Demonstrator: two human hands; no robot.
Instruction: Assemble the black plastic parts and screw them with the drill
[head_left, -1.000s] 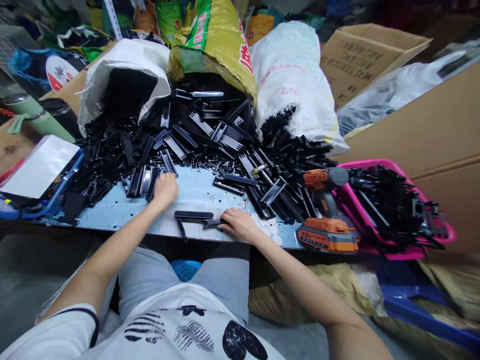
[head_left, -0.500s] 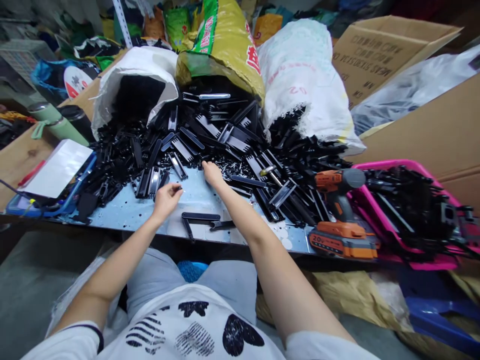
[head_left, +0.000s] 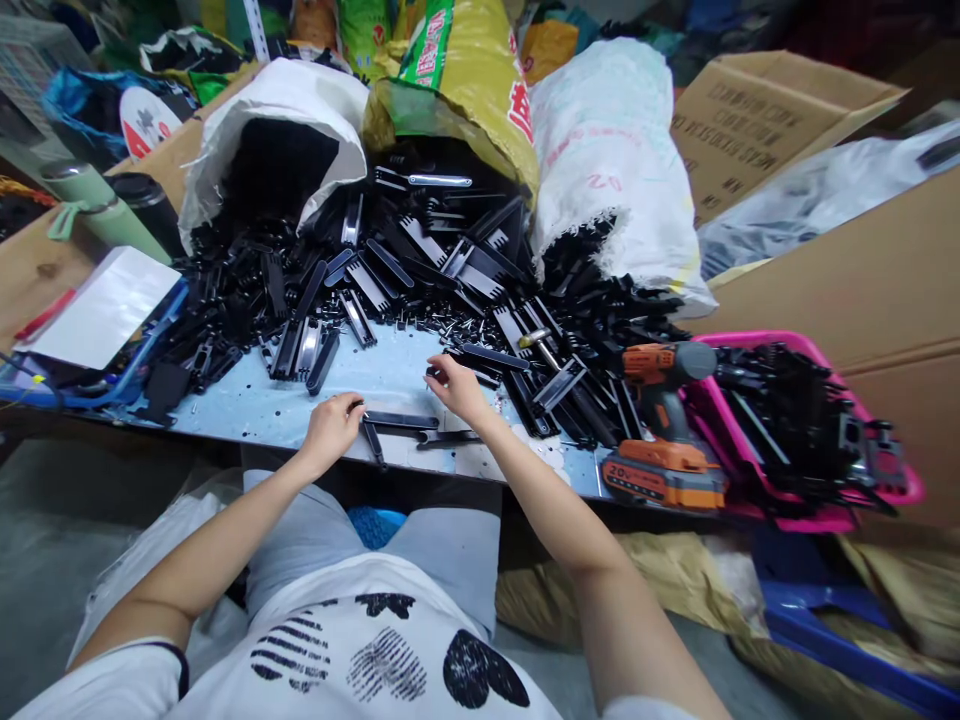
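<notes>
My left hand (head_left: 334, 428) is closed in a pinch on a small black piece, beside the left end of a black jointed bar (head_left: 401, 420). Whether the piece touches the bar, I cannot tell. A second black bar (head_left: 450, 437) lies at the table's front edge. Above it, my right hand (head_left: 459, 388) has thumb and forefinger pinched together; something tiny and dark shows at the tips, too small to name. Small screws or pins (head_left: 450, 328) are scattered behind the right hand, in front of a heap of black plastic parts (head_left: 420, 270).
An orange cordless drill (head_left: 667, 420) stands at right, beside a pink basket (head_left: 892, 480) of black parts. Three sacks, a white one (head_left: 322, 90), a yellow one (head_left: 480, 60) and another white one (head_left: 615, 130), lie behind the heap. At left sits a blue tray (head_left: 142, 370).
My right hand has drawn back from the screws towards me and a little right. My left hand has moved slightly down and right, to the jointed bar's end.
</notes>
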